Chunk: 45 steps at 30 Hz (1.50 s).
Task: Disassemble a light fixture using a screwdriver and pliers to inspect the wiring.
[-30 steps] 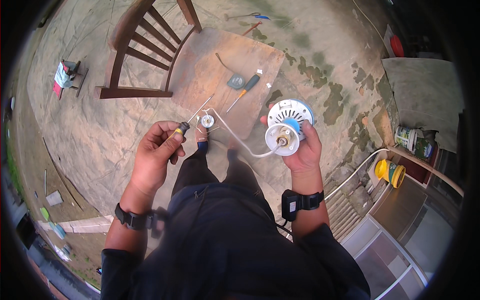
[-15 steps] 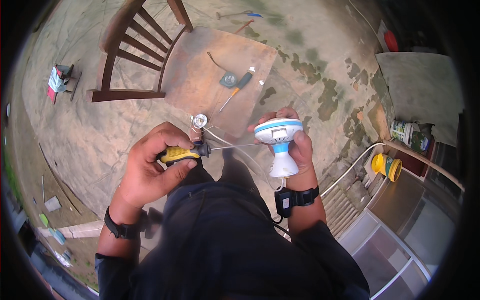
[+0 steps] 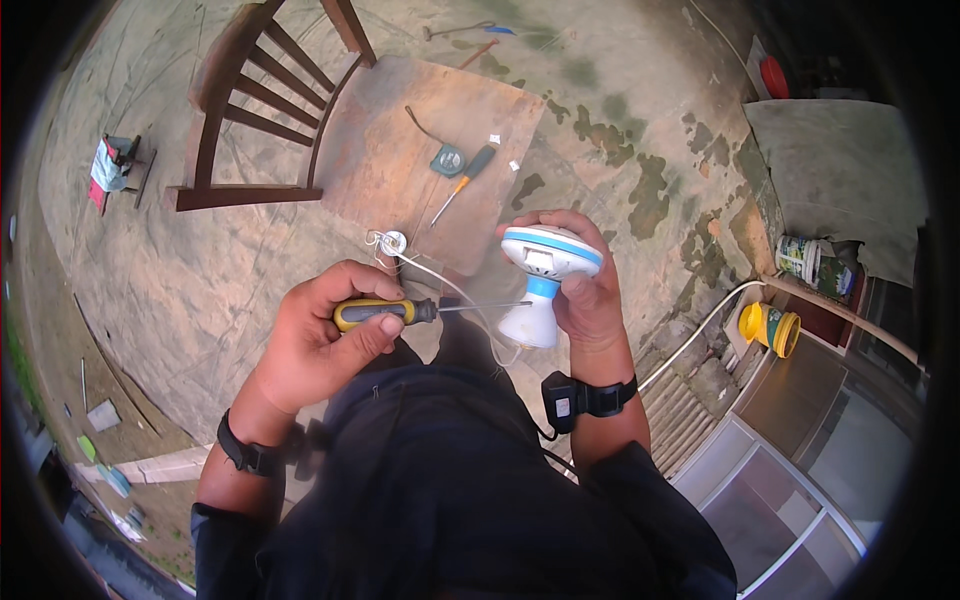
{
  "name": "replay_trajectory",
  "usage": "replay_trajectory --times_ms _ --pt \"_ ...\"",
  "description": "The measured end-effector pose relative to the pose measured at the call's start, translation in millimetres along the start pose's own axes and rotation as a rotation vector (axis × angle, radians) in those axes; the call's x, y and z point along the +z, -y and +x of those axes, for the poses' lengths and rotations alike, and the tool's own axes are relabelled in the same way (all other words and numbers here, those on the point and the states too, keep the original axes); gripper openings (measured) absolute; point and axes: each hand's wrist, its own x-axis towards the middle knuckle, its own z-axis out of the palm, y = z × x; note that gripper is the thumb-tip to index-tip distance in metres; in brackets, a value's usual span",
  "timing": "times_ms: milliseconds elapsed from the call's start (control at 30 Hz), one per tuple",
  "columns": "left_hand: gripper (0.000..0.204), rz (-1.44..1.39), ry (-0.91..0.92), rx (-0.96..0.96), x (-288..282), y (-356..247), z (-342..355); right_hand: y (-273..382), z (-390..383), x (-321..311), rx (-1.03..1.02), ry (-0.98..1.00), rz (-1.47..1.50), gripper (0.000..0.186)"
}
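My left hand [image 3: 315, 325] is closed around the yellow-and-black handle of a screwdriver [image 3: 380, 315]. Its thin shaft points right, and the tip meets the flared white neck of a small ceiling fan motor [image 3: 550, 252], or so it looks from its round, blue-banded body. Wrapped round that body from the far right is my right hand [image 3: 593, 308], tilting it slightly. A white cord [image 3: 440, 277] runs from the neck's lower end toward a round white fitting [image 3: 393, 243] with loose wire, by the near edge of the chair seat.
A wooden chair [image 3: 390, 125] stands ahead, bearing a tape measure [image 3: 447, 160] and a second screwdriver [image 3: 465, 183]. Farther off lies a hammer-like tool [image 3: 460, 30]. To the right are a yellow container [image 3: 770, 328], a white bucket [image 3: 797, 257] and a framed glass panel [image 3: 770, 510].
The screwdriver has moved right, its tip shifting from just under the round body down onto the white neck. The motor has tilted and moved slightly left.
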Motion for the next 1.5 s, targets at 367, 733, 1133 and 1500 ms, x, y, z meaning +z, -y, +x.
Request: replay_trajectory --times_ms 367,733,1133,1500 --pt "0.022 -0.191 -0.022 0.138 -3 -12 7 82 15 27 -0.589 0.120 -0.682 0.065" --pt "0.019 -0.180 0.008 0.359 6 -42 25 77 16 31 -0.465 0.084 -0.403 0.074" --pt "0.016 0.116 0.032 0.532 -3 -61 39 74 17 27 -0.404 0.158 -0.345 0.076" --pt "0.014 0.035 0.078 0.455 -6 -57 38 62 19 34 -0.385 0.165 -0.082 0.065"
